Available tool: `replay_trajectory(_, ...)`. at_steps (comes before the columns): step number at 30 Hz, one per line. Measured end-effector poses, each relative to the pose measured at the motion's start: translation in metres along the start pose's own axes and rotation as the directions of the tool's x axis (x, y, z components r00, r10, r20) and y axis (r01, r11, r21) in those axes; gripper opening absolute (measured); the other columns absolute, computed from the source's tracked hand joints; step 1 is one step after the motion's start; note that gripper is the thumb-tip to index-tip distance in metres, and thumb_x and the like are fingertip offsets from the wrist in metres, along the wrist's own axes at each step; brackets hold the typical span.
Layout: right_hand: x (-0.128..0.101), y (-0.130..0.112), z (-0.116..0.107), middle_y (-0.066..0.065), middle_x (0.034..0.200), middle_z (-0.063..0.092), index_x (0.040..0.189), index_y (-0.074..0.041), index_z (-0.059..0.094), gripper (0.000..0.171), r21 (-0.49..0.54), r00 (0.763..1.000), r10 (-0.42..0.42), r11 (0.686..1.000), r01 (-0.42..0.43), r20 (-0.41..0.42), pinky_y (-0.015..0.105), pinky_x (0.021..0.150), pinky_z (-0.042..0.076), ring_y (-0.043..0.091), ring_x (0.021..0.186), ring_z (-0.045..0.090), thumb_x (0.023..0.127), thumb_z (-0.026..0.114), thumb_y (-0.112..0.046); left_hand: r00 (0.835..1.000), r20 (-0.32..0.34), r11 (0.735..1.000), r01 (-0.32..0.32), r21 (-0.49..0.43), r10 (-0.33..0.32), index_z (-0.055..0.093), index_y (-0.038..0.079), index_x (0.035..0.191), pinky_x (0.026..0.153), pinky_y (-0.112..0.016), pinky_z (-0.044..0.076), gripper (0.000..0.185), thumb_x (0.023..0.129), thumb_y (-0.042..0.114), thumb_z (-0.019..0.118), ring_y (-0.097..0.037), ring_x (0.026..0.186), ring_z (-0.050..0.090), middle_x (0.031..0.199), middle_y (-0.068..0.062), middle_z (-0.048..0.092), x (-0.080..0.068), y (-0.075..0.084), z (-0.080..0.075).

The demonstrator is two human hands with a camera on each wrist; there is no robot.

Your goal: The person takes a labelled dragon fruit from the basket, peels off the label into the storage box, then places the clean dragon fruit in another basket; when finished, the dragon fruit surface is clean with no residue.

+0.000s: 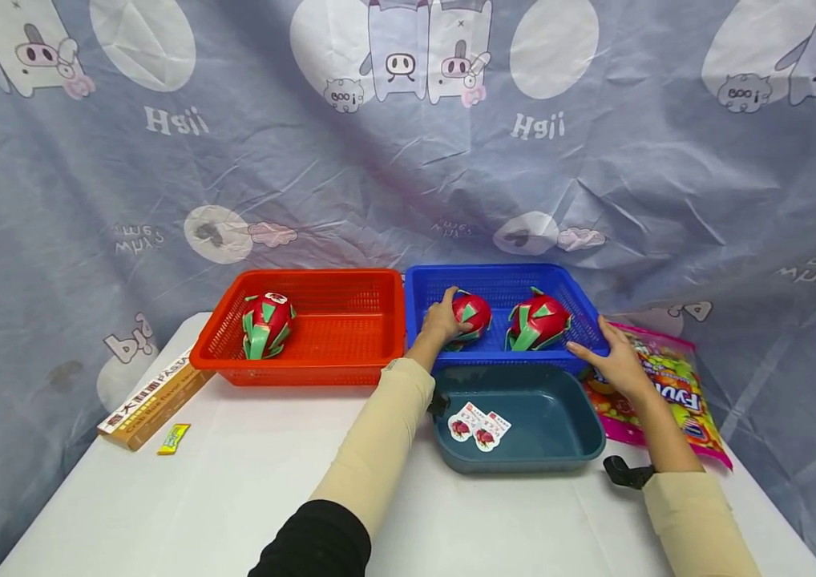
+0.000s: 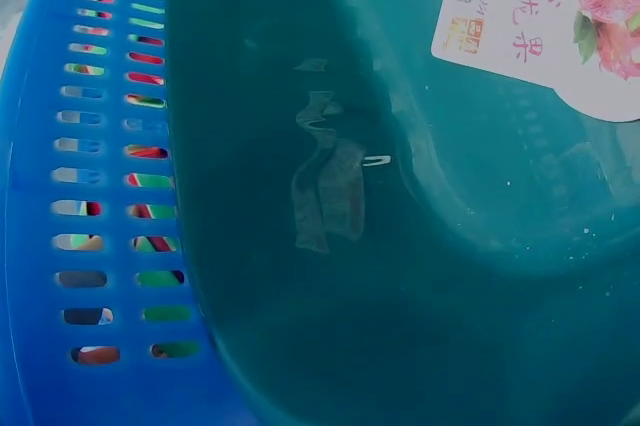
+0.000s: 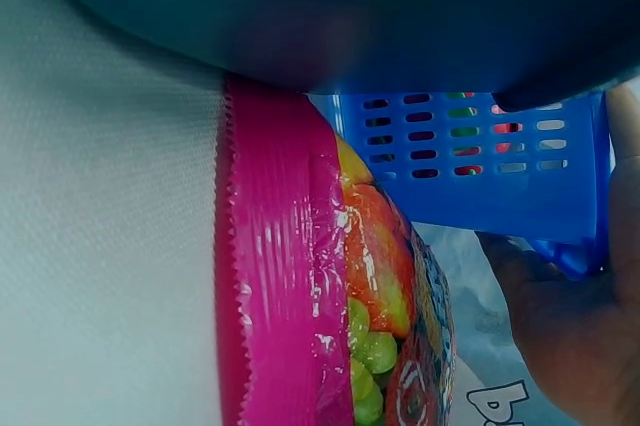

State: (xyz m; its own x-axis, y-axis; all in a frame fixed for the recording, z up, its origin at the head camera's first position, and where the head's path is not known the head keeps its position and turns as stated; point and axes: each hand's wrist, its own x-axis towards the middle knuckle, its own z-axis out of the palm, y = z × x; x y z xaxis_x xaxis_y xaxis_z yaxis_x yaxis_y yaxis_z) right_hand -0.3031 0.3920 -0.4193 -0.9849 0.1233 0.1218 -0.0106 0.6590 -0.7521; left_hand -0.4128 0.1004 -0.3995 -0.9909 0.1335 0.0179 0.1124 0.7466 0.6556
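Note:
In the head view, two red dragon fruits with green scales sit in the blue basket. My left hand reaches over its front rim and grips the left dragon fruit, with the thumb against its near side. The other dragon fruit lies to the right of it. My right hand holds the basket's front right corner between thumb and fingers; the right wrist view shows this hand at the corner too. Just in front stands a dark teal tub with two dragon-fruit stickers inside.
A red basket at the left holds one dragon fruit with a sticker on it. A long pasta box and a small yellow packet lie left of it. The pink candy bag lies under my right forearm, beside the tub.

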Motion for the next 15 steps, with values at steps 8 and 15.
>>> replay_trajectory(8, 0.001, -0.001, 0.002, 0.026, 0.146, -0.006, 0.143, -0.018, -0.004, 0.093, -0.001, 1.0, 0.003, 1.0, -0.003, 0.007, 0.07, 0.093, 0.011, 0.053, 0.127, 0.005, 0.081, 0.055, -0.053, 0.999, 0.032, 0.999, -0.021, 0.036, 0.019, 0.022, 0.032, 0.14, 0.094, -0.045, 0.039, 0.078, 0.077, 0.032, 0.069, -0.033, 0.115, 0.044, 0.128, -0.015, 0.045, -0.001, -0.003, -0.004)
replay_trajectory(15, 0.0, 0.002, 0.002, 0.026, 0.146, -0.005, 0.143, -0.019, -0.004, 0.093, -0.005, 1.0, 0.008, 1.0, -0.008, -0.007, 0.07, 0.093, 0.011, 0.054, 0.127, 0.006, 0.081, 0.055, -0.054, 0.971, 0.239, 0.987, -0.065, 0.146, 0.028, 0.004, 0.034, 0.144, 0.101, -0.04, 0.034, 0.091, 0.079, 0.028, 0.068, -0.027, 0.124, 0.038, 0.137, -0.012, 0.039, 0.012, -0.004, -0.006)
